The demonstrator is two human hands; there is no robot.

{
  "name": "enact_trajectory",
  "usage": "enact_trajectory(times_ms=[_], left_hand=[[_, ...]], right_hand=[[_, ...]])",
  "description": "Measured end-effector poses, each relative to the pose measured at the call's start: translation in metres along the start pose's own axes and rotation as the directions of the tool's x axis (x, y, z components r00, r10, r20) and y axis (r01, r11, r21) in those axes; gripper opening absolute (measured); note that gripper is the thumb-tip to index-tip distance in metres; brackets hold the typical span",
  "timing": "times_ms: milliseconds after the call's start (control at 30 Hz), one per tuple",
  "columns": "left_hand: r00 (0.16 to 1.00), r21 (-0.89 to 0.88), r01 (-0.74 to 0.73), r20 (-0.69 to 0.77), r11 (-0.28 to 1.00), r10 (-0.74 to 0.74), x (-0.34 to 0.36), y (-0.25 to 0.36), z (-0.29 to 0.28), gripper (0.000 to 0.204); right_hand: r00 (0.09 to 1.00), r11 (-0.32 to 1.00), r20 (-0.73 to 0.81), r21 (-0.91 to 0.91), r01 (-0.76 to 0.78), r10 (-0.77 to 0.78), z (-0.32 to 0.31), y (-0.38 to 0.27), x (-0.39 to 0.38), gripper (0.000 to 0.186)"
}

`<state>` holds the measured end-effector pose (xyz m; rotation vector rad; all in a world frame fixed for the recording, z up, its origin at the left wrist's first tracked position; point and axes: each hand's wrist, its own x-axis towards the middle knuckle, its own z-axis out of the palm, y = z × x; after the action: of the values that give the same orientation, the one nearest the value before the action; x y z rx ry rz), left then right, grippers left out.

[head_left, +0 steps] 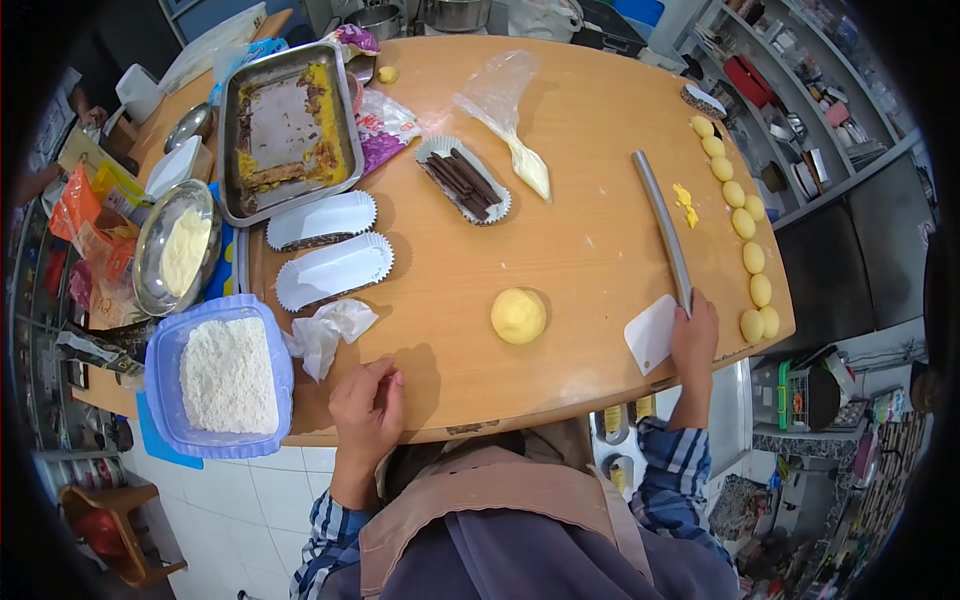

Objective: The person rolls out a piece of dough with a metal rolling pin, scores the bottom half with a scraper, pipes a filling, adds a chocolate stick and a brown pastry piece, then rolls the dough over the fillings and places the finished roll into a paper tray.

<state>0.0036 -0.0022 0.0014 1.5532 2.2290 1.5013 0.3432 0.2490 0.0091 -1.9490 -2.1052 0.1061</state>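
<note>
A ball of yellow dough (pixel 518 316) sits on the table in front of me, between my hands. My right hand (pixel 695 338) is closed around the near end of a grey metal rolling rod (pixel 662 225), which lies pointing away from me. Just left of that hand, a white dough scraper (pixel 650 335) lies flat. At the table's near edge, my left hand (pixel 368 402) has its fingers curled in, and nothing shows in them. Close to it are a crumpled white paper (pixel 330 335) and a lilac tub of flour (pixel 228 375).
Several dough balls (pixel 743 223) line the right edge beside yellow scraps (pixel 685 203). Farther off lie a piping bag (pixel 520 140), a paper case of chocolate sticks (pixel 465 183), paper cases (pixel 335 270), a smeared metal tray (pixel 348 130) and a steel bowl (pixel 146 262).
</note>
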Motion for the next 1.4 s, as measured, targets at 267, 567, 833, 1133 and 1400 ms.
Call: enact_trajectory(times_ms=[267,567,833,1133,1400], left_hand=[[0.996,0.035,-0.070,0.052,0.997,0.068,0.012,0.006,0.004,0.025],[0.947,0.211,-0.312,-0.009,0.926,0.321,0.046,0.036,0.008,0.050],[0.953,0.386,-0.301,0.140,0.872,0.268,0.063,0.035,0.017,0.042],[0.974,0.359,-0.176,0.197,0.917,0.110,0.063,0.011,0.043,0.023],[0.926,0.507,-0.288,0.362,0.812,0.103,0.055,0.012,0.049,0.035]], right_hand=[[0.933,0.845,-0.309,0.435,0.311,-0.184,-0.033,0.005,-0.016,0.044],[0.745,0.672,-0.060,0.389,0.630,-0.664,-0.042,-0.054,-0.013,0.033],[0.573,0.521,-0.065,0.343,0.782,-0.817,-0.023,-0.079,0.004,0.034],[0.547,0.533,0.082,0.381,0.756,-0.833,-0.002,-0.086,0.008,0.034],[0.741,0.739,-0.017,0.071,0.670,-0.671,0.022,-0.101,-0.008,0.034]])
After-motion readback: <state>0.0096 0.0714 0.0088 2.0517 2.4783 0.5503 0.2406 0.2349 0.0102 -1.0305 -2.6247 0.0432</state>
